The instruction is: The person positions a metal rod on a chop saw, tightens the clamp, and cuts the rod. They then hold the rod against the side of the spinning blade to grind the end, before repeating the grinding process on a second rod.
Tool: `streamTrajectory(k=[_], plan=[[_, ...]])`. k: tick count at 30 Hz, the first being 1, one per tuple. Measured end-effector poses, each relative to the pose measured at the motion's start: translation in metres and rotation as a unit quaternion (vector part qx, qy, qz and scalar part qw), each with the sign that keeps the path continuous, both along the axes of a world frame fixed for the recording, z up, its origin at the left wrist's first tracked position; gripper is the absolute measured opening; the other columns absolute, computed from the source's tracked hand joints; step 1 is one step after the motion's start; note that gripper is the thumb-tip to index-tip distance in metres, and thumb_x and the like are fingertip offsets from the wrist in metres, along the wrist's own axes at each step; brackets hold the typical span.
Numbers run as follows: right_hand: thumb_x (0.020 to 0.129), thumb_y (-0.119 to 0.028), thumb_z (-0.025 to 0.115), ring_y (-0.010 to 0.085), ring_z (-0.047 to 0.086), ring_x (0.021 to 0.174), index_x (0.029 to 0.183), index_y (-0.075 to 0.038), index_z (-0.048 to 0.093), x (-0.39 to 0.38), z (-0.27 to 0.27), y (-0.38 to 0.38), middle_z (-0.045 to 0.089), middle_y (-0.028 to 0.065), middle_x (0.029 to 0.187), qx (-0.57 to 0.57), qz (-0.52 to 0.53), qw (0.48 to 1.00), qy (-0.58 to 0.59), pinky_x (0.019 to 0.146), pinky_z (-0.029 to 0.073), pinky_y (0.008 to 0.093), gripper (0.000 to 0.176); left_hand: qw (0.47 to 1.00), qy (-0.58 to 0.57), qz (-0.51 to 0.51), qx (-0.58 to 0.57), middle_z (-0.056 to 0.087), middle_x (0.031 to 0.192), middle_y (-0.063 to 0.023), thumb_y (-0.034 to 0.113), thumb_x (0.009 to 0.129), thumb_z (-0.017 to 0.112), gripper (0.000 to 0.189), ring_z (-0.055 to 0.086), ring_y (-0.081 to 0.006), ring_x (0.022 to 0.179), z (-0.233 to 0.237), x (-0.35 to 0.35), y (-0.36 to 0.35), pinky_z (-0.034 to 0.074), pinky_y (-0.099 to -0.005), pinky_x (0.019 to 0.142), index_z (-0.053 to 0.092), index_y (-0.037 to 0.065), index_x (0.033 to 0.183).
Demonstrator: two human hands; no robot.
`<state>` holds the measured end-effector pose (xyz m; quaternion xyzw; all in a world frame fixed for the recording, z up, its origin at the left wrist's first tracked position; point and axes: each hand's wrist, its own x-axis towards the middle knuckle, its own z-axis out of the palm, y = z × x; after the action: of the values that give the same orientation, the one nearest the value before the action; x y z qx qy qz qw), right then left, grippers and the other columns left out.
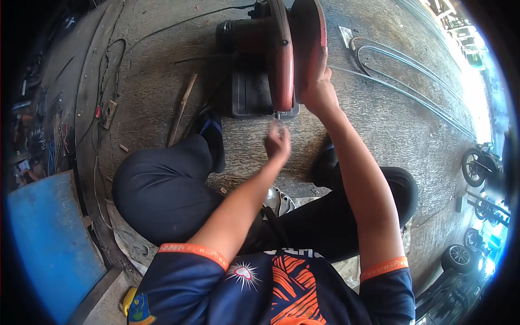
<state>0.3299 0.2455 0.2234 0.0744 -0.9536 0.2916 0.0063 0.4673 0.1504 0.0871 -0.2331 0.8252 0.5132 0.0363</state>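
On rough grey-brown workshop floor point(379, 122), gripping red round machine cover point(310, 43) with right hand point(320, 95); left hand point(278, 142) too blurred to tell.

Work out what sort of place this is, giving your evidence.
Probably a vehicle repair workshop: a black motorcycle, a dark car with a silver-spoked wheel, and a red, round-guarded power tool are in view.

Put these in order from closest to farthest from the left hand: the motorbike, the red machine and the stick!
From the left hand:
1. Red machine, just in front of the hand.
2. Stick, on the floor to the left.
3. Motorbike, way off to the right.
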Motion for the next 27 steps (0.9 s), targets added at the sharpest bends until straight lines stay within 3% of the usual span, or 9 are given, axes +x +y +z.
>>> streamTrajectory(k=[2, 3, 8, 14, 16, 20, 21, 24, 27], plan=[[0.08, -0.009, 0.056, 0.0493, 0.059, 0.091, 0.145, -0.007, -0.018, 0.003, 0.009, -0.002, 0.036, 0.0374, 0.124, 0.01, -0.007, 1.0, -0.011, 0.08, 0.052, 0.0485, 0.099, 0.967, 0.104, -0.168, 0.159, 0.068, 0.079, -0.0147, 0.022, 0.082, 0.06, 0.025, 0.066, -0.0261, 0.072, -0.021, 0.044, 0.038, 0.051, -0.0384, 0.07, 0.065, 0.002, 0.096], [0.079, -0.009, 0.056, 0.0492, 0.059, 0.091, 0.145, -0.007, -0.018, 0.004, 0.012, -0.003, 0.036, 0.037, 0.125, 0.02, -0.012, 1.0, -0.019, 0.08, 0.052, 0.0483, 0.099, 0.915, -0.07, -0.305, 0.254, 0.067, 0.075, -0.0133, 0.022, 0.083, 0.062, 0.024, 0.065, -0.0224, 0.068, -0.018, 0.056, 0.05, 0.052, -0.0348, 0.065, 0.066, -0.001, 0.087], [0.077, -0.006, 0.058, 0.0486, 0.06, 0.091, 0.145, -0.007, -0.018, 0.005, 0.016, -0.005, 0.037, 0.0365, 0.124, 0.016, -0.02, 0.999, -0.023, 0.08, 0.052, 0.0479, 0.102, 0.882, -0.209, 0.014, 0.423, 0.065, 0.068, -0.0086, 0.034, 0.094, 0.052, 0.038, 0.06, -0.0158, 0.056, -0.025, 0.045, 0.058, 0.048, -0.0295, 0.049, 0.062, 0.0, 0.08], [0.073, 0.0, 0.057, 0.0487, 0.059, 0.091, 0.145, -0.007, -0.018, 0.007, 0.016, -0.005, 0.037, 0.0363, 0.122, 0.012, -0.023, 1.0, -0.017, 0.079, 0.053, 0.0464, 0.104, 0.577, -0.162, 0.351, 0.72, 0.061, 0.11, -0.0186, 0.052, 0.096, 0.036, 0.062, 0.063, -0.0297, 0.095, -0.07, -0.026, -0.043, 0.054, -0.0412, 0.078, 0.041, -0.003, 0.125], [0.072, 0.001, 0.057, 0.0488, 0.059, 0.091, 0.145, -0.006, -0.017, 0.006, 0.015, -0.004, 0.037, 0.0362, 0.122, 0.012, -0.027, 1.0, -0.01, 0.079, 0.053, 0.046, 0.104, 0.566, -0.147, 0.478, 0.655, 0.06, 0.114, -0.0178, 0.053, 0.096, 0.034, 0.063, 0.062, -0.0293, 0.098, -0.028, -0.038, -0.049, 0.052, -0.043, 0.083, 0.042, -0.001, 0.127], [0.072, 0.001, 0.056, 0.0486, 0.059, 0.09, 0.146, -0.007, -0.016, 0.004, 0.01, -0.003, 0.038, 0.0357, 0.121, 0.009, -0.019, 1.0, 0.0, 0.078, 0.053, 0.0464, 0.104, 0.502, -0.087, 0.481, 0.714, 0.057, 0.065, 0.0001, 0.058, 0.094, 0.036, 0.053, 0.055, -0.0118, 0.056, -0.054, -0.022, -0.053, 0.049, -0.0339, 0.07, 0.061, 0.012, 0.105], [0.072, 0.001, 0.056, 0.0484, 0.059, 0.091, 0.146, -0.007, -0.016, 0.004, 0.009, -0.003, 0.038, 0.0356, 0.121, 0.008, -0.019, 1.0, 0.007, 0.078, 0.053, 0.0467, 0.104, 0.553, -0.157, 0.501, 0.647, 0.045, 0.052, 0.0055, 0.057, 0.094, 0.037, 0.05, 0.044, -0.008, 0.044, -0.06, -0.03, -0.046, 0.048, -0.0321, 0.066, 0.06, 0.013, 0.089], [0.072, 0.001, 0.056, 0.0482, 0.06, 0.09, 0.146, -0.006, -0.016, 0.004, 0.011, -0.003, 0.038, 0.0353, 0.121, 0.016, -0.015, 1.0, 0.0, 0.078, 0.053, 0.0462, 0.103, 0.562, -0.343, 0.477, 0.583, 0.059, 0.074, -0.0032, 0.044, 0.096, 0.045, 0.039, 0.058, -0.0167, 0.065, -0.03, -0.041, -0.037, 0.049, -0.0364, 0.069, 0.055, 0.007, 0.089], [0.073, 0.0, 0.056, 0.0489, 0.06, 0.089, 0.145, -0.005, -0.016, 0.005, 0.015, -0.005, 0.039, 0.0359, 0.12, 0.02, -0.02, 1.0, -0.007, 0.077, 0.053, 0.0468, 0.102, 0.584, -0.257, 0.336, 0.693, 0.058, 0.101, -0.0114, 0.028, 0.098, 0.045, 0.027, 0.059, -0.0247, 0.088, -0.034, -0.033, -0.031, 0.051, -0.0406, 0.078, 0.052, 0.002, 0.097]])
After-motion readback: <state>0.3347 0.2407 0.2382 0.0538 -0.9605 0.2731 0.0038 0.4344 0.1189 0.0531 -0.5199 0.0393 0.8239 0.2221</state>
